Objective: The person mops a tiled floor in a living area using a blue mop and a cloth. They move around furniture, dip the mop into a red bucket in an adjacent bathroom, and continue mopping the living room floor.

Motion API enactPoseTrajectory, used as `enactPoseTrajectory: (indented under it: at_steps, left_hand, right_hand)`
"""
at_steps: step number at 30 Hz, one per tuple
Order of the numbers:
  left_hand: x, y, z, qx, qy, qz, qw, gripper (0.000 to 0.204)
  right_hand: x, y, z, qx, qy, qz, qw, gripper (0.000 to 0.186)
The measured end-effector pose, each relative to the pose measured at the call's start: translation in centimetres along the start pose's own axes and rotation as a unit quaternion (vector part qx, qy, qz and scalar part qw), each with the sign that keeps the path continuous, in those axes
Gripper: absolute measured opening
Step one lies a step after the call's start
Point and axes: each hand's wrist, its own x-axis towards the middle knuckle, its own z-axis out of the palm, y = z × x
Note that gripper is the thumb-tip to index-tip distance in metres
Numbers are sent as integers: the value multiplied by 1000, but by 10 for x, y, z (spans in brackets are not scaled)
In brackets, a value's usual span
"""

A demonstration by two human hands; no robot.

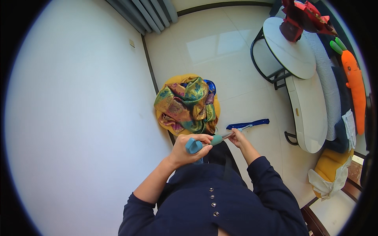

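Observation:
A flat mop (216, 140) slants away from my body, its blue end cap and green grip close to me. My left hand (182, 150) is wrapped round the upper handle, just behind the cap. Further down the pole, my right hand (236, 138) is closed on the handle. The long dark-blue mop head (249, 124) lies on the pale tiled floor (252, 102), ahead and to the right. Left of it, a heap of shiny patterned cloth (188, 103) rests on a yellow petal-shaped cushion (160, 121) against the wall.
A white wall (78, 118) runs along my left, with a grey curtain (151, 13) beyond. On the right stand a round table (283, 43) with a red wrapped object (301, 19), a long white table (309, 114), a sofa (328, 94), an orange carrot plush (355, 86) and a yellow seat (327, 165).

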Motion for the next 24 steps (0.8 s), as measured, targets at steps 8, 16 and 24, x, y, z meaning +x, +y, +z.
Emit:
enactPoseTrajectory:
  at_steps: [8,16,24]
  left_hand:
    - [26,6,8,13,-41,41,998,16]
    - [-5,-3,51,41,-26,25,998,16]
    - [-96,-50,237,50,38,4,998,14]
  right_hand:
    - [13,-14,-21,-25,-68,-24,997,26]
    - [28,8,-74,-58,-85,4,995,24]
    - [50,86,-260,-69,-83,30,994,17]
